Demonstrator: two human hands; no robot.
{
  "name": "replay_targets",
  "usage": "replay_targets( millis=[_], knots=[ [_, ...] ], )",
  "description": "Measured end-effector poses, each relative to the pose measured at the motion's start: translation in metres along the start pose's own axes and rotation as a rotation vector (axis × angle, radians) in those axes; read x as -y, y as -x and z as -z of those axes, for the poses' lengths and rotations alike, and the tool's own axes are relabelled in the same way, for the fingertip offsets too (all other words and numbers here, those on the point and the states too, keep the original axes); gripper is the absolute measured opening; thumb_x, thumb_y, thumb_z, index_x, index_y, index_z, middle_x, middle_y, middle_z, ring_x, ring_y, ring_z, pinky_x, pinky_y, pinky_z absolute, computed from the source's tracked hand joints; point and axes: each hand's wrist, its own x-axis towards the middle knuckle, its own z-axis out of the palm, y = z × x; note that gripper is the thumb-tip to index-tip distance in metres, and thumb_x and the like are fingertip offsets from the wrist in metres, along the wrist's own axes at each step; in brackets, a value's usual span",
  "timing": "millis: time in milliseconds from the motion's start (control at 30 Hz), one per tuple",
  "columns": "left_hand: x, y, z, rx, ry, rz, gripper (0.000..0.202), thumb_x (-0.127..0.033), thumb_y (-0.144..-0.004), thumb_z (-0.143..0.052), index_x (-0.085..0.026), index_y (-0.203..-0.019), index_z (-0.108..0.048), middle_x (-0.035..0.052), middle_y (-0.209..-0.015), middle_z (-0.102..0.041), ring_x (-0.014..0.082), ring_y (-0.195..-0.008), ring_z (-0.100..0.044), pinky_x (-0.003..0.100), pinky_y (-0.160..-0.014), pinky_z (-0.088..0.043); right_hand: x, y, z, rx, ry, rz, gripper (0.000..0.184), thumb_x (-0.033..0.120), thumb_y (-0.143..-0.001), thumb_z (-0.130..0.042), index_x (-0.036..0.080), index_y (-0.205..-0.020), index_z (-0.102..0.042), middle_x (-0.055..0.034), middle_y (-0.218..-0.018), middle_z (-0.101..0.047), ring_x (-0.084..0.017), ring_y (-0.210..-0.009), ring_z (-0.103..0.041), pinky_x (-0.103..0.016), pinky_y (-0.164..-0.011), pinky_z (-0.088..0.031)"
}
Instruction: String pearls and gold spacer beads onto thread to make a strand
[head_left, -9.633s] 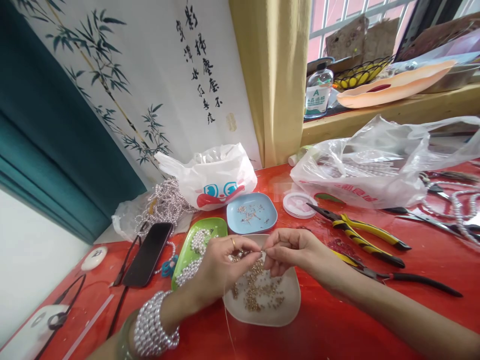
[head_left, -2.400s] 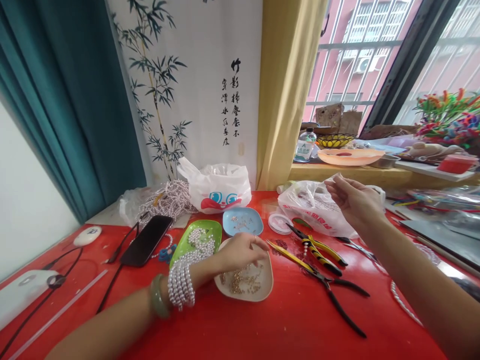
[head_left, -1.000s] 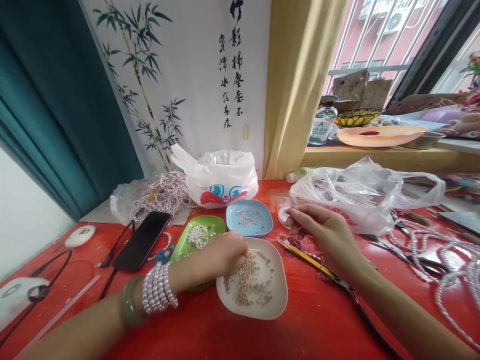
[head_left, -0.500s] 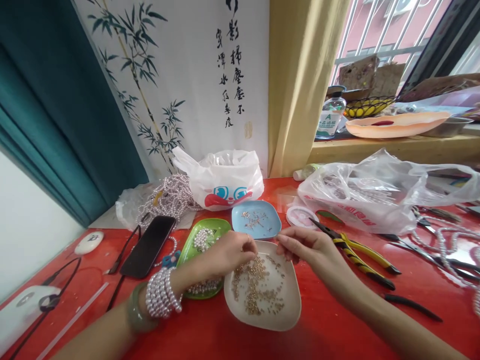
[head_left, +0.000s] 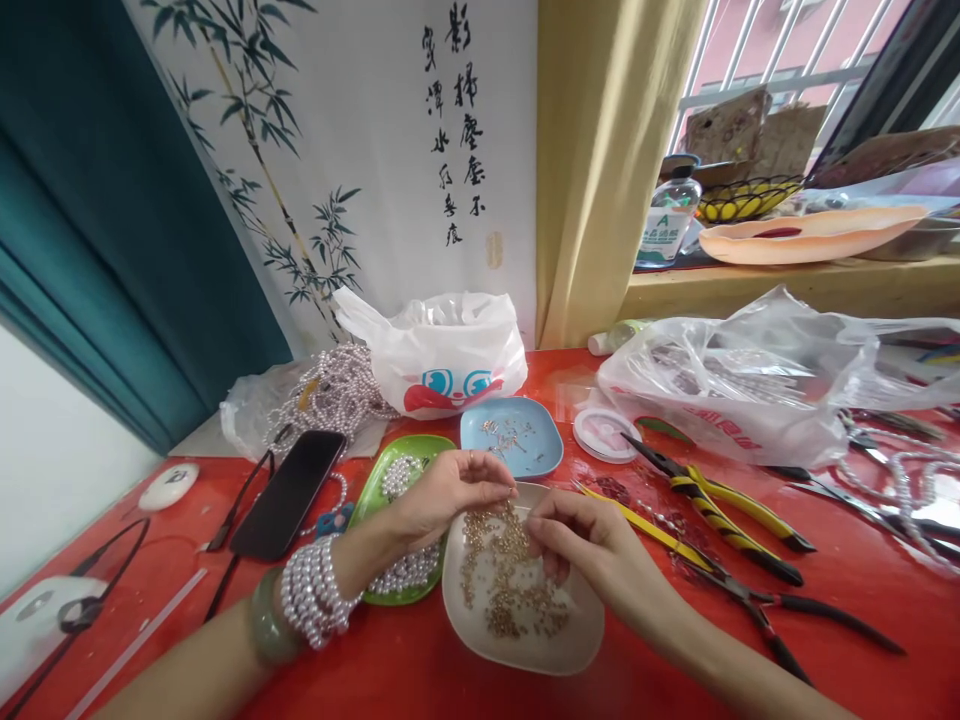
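Over beige dish (head_left: 577,650) of gold beads (head_left: 510,580): left hand (head_left: 442,492) and right hand (head_left: 589,545), fingertips pinched, probably on single beads.

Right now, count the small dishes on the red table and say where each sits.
3. The beige dish of gold beads lies under both hands, the green dish of pearls is to its left, and the blue dish is behind. The bags could hide others.

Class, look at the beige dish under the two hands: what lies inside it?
The beige dish holds many small gold beads. The right hand covers part of them.
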Motion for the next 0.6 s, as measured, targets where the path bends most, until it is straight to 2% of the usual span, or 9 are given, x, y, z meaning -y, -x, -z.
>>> replay_targets(
  millis=[600],
  knots=[
    [0.0026, -0.0008, -0.0009, 0.005, -0.036, -0.020, 0.014, -0.015, -0.058, -0.072, -0.010, -0.068, -0.063, 0.0015, -0.067, -0.059, 0.0086, -0.063, -0.052, 0.023, -0.065, -0.042, -0.0040, -0.0009, -0.0004, -0.011, 0.054, 0.025, 0.019, 0.019, -0.072, -0.048, 0.016, -0.054, -0.050, 0.0035, -0.049, -0.050, -0.008, -0.044, -0.046, -0.020, -0.046, -0.036]
  ],
)
